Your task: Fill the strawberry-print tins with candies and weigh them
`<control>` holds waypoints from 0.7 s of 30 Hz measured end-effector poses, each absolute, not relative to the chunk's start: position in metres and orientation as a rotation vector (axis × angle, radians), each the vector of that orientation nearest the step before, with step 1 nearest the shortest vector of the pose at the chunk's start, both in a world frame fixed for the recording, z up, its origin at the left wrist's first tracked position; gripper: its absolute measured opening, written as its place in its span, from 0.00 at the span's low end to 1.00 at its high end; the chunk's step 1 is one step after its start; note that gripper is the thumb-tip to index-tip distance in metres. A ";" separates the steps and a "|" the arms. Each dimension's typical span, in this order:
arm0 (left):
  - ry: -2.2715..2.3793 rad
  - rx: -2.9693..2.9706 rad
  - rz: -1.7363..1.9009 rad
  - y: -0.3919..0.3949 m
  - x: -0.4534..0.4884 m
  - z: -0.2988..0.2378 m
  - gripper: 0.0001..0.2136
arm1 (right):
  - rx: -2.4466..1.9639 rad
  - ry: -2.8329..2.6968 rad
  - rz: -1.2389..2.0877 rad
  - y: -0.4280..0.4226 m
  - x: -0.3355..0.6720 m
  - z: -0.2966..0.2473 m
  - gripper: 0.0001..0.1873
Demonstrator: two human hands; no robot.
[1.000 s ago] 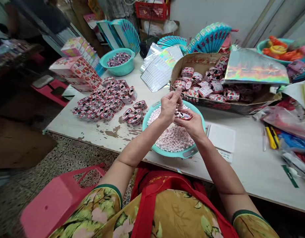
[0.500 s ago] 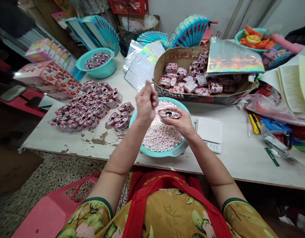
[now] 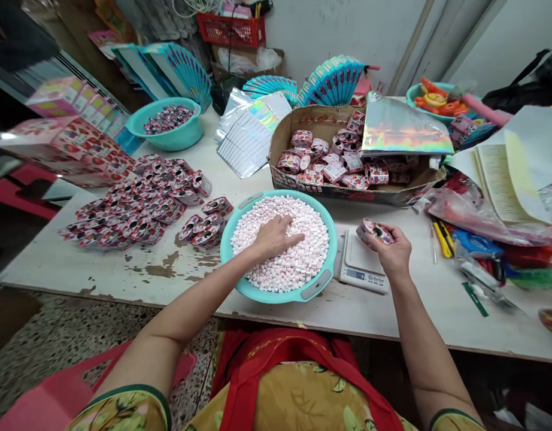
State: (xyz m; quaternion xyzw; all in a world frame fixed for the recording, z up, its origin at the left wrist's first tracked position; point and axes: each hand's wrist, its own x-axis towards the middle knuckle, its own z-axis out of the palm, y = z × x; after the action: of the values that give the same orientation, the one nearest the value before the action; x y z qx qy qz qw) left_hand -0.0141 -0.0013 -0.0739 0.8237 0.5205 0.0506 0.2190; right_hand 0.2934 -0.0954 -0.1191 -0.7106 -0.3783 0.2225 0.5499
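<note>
My left hand [image 3: 274, 237] lies on the small pinkish-white candies [image 3: 287, 272], fingers spread and palm down. They fill a turquoise basin [image 3: 333, 246] in front of me. In my right hand [image 3: 396, 251] is a small printed tin [image 3: 373, 231] with a dark round opening on top. I hold it tilted over the white digital scale [image 3: 364, 279], at the right of the basin. Whether the tin touches the scale I cannot tell. Left of the basin stand several similar tins [image 3: 208, 227] in a small cluster, beside a larger group [image 3: 132, 206].
Behind the basin is a cardboard box [image 3: 348, 194] of printed tins, partly covered by silvery sheets [image 3: 406, 127]. A second turquoise basin [image 3: 181, 139] stands at the back left. Strawberry-printed boxes [image 3: 73, 149] are at far left. A yellow cutter [image 3: 443, 239] lies at right.
My right hand has carried the tin from above the basin rightward to over the scale. My left hand, closed and raised before, has come down onto the candies with its fingers spread.
</note>
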 end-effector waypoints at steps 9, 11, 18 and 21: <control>1.471 2.060 0.476 0.009 -0.013 -0.089 0.11 | -1.679 -1.676 0.041 0.028 0.302 -0.035 0.28; 1.458 1.759 0.650 0.016 -0.014 -0.091 0.09 | -1.896 -1.769 0.210 0.100 0.288 -0.024 0.29; 1.093 0.516 0.893 0.024 -0.020 -0.069 0.09 | -2.415 -1.887 0.505 0.199 0.248 -0.060 0.50; 1.021 0.351 0.924 0.020 -0.025 -0.056 0.10 | -2.237 -1.768 0.466 0.194 0.261 -0.056 0.36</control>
State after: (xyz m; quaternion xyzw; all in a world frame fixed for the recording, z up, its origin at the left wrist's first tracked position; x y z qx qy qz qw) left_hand -0.0254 0.0204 -0.0558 0.1610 0.4687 0.4239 0.7581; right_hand 0.2607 0.1936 -0.0558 -0.7681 -0.6071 0.1601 0.1261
